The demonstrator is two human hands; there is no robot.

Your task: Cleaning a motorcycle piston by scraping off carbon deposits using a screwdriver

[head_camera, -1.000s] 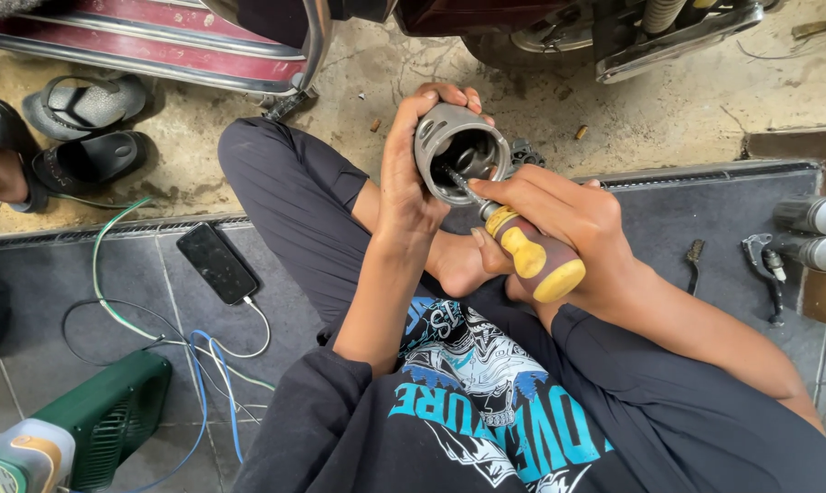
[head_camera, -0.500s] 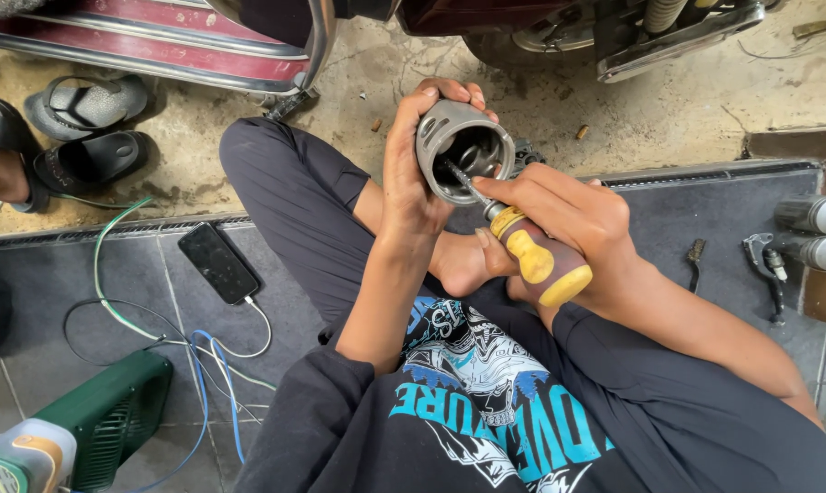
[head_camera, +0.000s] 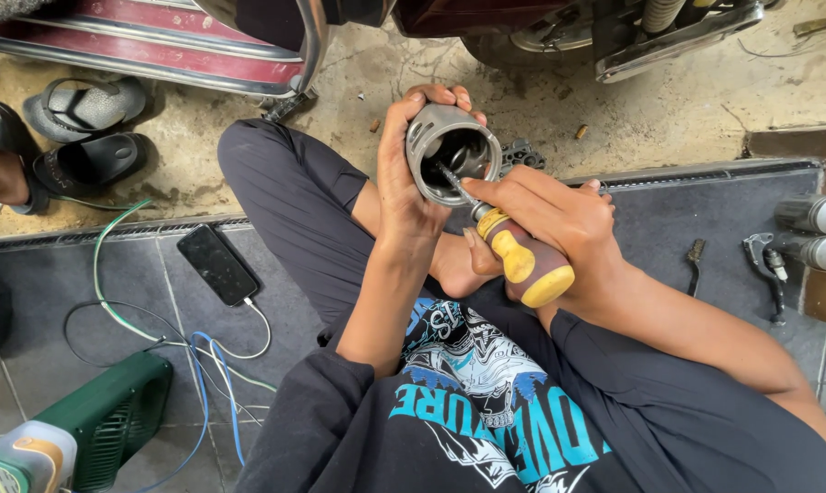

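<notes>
Seated cross-legged on grey floor, bike underside at 12 o'clock. Phone on cable at 9 o'clock, sandals at 10, chrome tubes at 3. Left hand wrapped tight round piston, open end facing up, just above centre. Right hand closed on screwdriver, tip inside piston. Step judged: prying or scraping within the skirt. Next move probably needs steady leverage, firm left grip.

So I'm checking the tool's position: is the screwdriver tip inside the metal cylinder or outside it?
Inside. The screwdriver shaft passes the rim of the metal cylinder into its dark hollow; the tip's contact point is hidden.
</notes>
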